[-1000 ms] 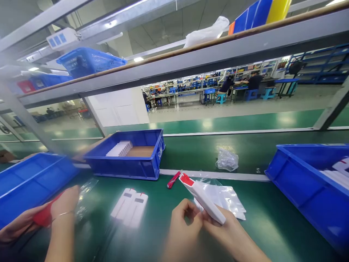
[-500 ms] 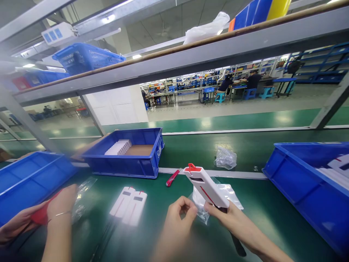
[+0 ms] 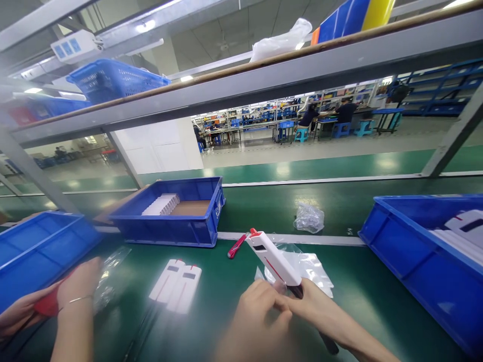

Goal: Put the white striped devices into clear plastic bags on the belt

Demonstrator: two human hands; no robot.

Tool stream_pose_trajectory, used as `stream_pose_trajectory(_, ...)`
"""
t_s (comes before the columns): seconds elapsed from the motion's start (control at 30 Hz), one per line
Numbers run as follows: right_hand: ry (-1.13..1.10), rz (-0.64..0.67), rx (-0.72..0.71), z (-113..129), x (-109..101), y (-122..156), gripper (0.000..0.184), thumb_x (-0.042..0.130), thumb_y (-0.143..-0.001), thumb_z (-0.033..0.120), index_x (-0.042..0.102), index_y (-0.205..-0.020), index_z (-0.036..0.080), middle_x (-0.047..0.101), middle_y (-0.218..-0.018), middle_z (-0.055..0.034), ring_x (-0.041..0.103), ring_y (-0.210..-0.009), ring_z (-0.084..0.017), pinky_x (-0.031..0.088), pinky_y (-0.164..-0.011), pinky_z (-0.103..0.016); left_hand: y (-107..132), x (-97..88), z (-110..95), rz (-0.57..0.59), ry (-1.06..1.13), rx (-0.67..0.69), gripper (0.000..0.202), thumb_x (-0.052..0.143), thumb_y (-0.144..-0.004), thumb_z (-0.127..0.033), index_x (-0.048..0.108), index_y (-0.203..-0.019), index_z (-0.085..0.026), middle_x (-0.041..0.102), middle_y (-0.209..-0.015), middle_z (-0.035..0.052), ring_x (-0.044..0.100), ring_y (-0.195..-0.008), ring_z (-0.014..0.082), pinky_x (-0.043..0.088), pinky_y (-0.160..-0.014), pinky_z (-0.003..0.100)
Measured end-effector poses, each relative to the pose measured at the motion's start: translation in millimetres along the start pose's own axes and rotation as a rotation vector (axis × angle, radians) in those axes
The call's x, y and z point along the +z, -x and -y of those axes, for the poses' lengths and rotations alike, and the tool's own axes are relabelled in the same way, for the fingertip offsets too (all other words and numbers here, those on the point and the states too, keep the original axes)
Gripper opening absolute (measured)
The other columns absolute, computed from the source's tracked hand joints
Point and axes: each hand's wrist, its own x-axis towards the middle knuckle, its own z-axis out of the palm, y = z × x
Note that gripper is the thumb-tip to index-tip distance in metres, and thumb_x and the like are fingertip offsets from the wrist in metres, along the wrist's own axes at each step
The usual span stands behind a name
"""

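A: While the right hand (image 3: 313, 306) grips the lower end of the long white plastic device with a red tip and a thin red stripe (image 3: 272, 257), what is the left hand (image 3: 260, 314) doing?

B: It meets the right one at the base of the device, fingers curled onto it or onto the clear plastic bag (image 3: 310, 266) there; which of the two it pinches I cannot tell. The device tilts up and away to the left, its red tip raised above the green worktop (image 3: 362, 281).

A: And the bag?

B: It lies crumpled just behind and right of the device, partly under it.

A: What else is on the worktop?

B: Two matching white devices (image 3: 176, 284) lie flat side by side to the left. A small red utility knife (image 3: 237, 246) rests near the white line, close to the raised tip. A scrunched clear bag (image 3: 308, 217) sits farther back.

A: Any containers?

B: A blue plastic bin with a row of white parts (image 3: 166, 211) stands at the back left, a blue bin holding white devices (image 3: 426, 251) on the right, and another blue bin (image 3: 37, 246) at far left.

A: Whose hands are at the lower left?

B: Another person's hands (image 3: 56, 301), closed on something red (image 3: 47, 305), with a thin bracelet on one wrist.
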Motion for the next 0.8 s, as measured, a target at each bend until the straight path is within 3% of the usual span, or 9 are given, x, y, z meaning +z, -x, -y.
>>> stream_pose_trajectory(0.1, 0.036, -0.053, -0.023, -10, -1, -3, 0.018, 0.059, -0.085, 0.034, 0.053, -0.073, 0.022, 0.046, -0.071, 0.0051, 0.040, -0.069, -0.016, 0.032, -0.062, -0.026, 2, 5.9, 5, -0.064, -0.004, 0.050, 0.013, 0.058, -0.084, -0.023, 0.055, -0.073, -0.018, 0.060, -0.071, 0.0038, 0.055, -0.070, 0.0175, 0.040, -0.064, 0.028)
stream_pose_trajectory(0.2, 0.054, -0.096, -0.036, -15, -4, -6, 0.014, 0.056, -0.083, 0.027, 0.047, -0.073, 0.022, 0.042, -0.071, 0.0059, 0.036, -0.069, -0.015, 0.027, -0.060, -0.027, 2, 7.8, 7, -0.140, 0.056, 0.013, 0.022, 0.055, -0.089, -0.032, 0.054, -0.070, -0.019, 0.057, -0.068, 0.0024, 0.053, -0.066, 0.0164, 0.038, -0.062, 0.027)
stream_pose_trajectory(0.3, 0.017, -0.014, -0.015, -12, -10, -6, 0.012, 0.054, -0.084, 0.027, 0.048, -0.075, 0.022, 0.044, -0.070, 0.0060, 0.040, -0.069, -0.015, 0.032, -0.062, -0.027, -1, -0.1, 6, -0.131, 0.091, -0.181, 0.023, 0.050, -0.095, -0.034, 0.060, -0.080, -0.019, 0.061, -0.080, 0.0051, 0.058, -0.078, 0.0189, 0.043, -0.072, 0.029)
stream_pose_trajectory(0.4, -0.028, 0.081, 0.039, -6, -15, -1, 0.012, 0.054, -0.087, 0.033, 0.052, -0.083, 0.022, 0.046, -0.073, 0.0052, 0.043, -0.070, -0.015, 0.037, -0.064, -0.026, -5, -13.0, 6, -0.173, 0.133, -0.394, 0.023, 0.049, -0.098, -0.037, 0.064, -0.102, -0.019, 0.066, -0.103, 0.0083, 0.060, -0.099, 0.0228, 0.044, -0.087, 0.033)
stream_pose_trajectory(0.5, -0.047, 0.124, 0.074, 0, -18, 2, 0.017, 0.056, -0.088, 0.039, 0.055, -0.087, 0.022, 0.051, -0.081, 0.0022, 0.048, -0.077, -0.018, 0.041, -0.069, -0.028, -7, -20.3, 8, -0.047, 0.259, -0.442, 0.023, 0.063, -0.091, -0.037, 0.067, -0.108, -0.021, 0.069, -0.112, 0.0070, 0.059, -0.109, 0.0250, 0.042, -0.094, 0.033)
stream_pose_trajectory(0.57, -0.045, 0.133, 0.082, 4, -19, 4, 0.019, 0.058, -0.087, 0.041, 0.056, -0.086, 0.022, 0.052, -0.082, 0.0017, 0.049, -0.080, -0.019, 0.041, -0.070, -0.027, -7, -20.3, 9, 0.045, 0.312, -0.445, 0.016, 0.070, -0.085, -0.032, 0.072, -0.095, -0.020, 0.072, -0.099, 0.0053, 0.061, -0.101, 0.0242, 0.043, -0.091, 0.031)
stream_pose_trajectory(0.67, -0.040, 0.162, 0.082, 9, -21, 7, 0.014, 0.060, -0.083, 0.035, 0.057, -0.086, 0.022, 0.051, -0.078, 0.0038, 0.047, -0.076, -0.017, 0.039, -0.066, -0.026, -6, -18.7, 11, 0.034, 0.369, -0.494, 0.017, 0.070, -0.083, -0.031, 0.068, -0.075, -0.017, 0.066, -0.074, 0.0018, 0.058, -0.075, 0.0179, 0.044, -0.073, 0.027)
stream_pose_trajectory(0.8, -0.028, 0.197, 0.072, 13, -26, 13, 0.009, 0.061, -0.077, 0.025, 0.058, -0.084, 0.021, 0.048, -0.072, 0.0060, 0.041, -0.070, -0.015, 0.034, -0.062, -0.024, -8, -22.3, 13, 0.015, 0.480, -0.542, 0.024, 0.066, -0.085, -0.035, 0.060, -0.072, -0.016, 0.053, -0.062, -0.0024, 0.049, -0.058, 0.0124, 0.038, -0.057, 0.024)
